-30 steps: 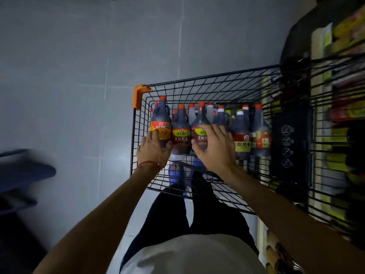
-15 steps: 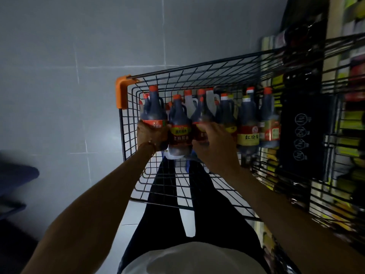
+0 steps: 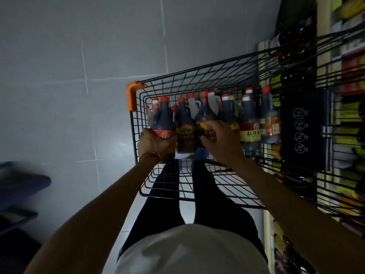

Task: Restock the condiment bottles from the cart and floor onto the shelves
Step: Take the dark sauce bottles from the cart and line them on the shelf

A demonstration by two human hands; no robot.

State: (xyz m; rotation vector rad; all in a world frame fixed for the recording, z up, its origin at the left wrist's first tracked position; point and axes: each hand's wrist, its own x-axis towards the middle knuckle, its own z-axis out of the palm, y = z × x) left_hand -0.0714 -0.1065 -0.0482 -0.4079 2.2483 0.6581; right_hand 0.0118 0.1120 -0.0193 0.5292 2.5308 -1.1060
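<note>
Your left hand (image 3: 156,143) is gripping the end bottle (image 3: 163,119) and your right hand (image 3: 219,141) is clasping the third bottle (image 3: 205,117) at the cart's (image 3: 217,72) far-left corner, so by pulling either askew you are risking toppling the middle bottle (image 3: 185,125).

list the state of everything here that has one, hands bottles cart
left hand, grips the leftmost bottle round its lower body
right hand, fingers curled on the third bottle at its label
leftmost bottle, upright, red cap on
third bottle, upright, red cap on
other bottles, upright, capped, standing in the cart
cart, loaded at its far end
</note>
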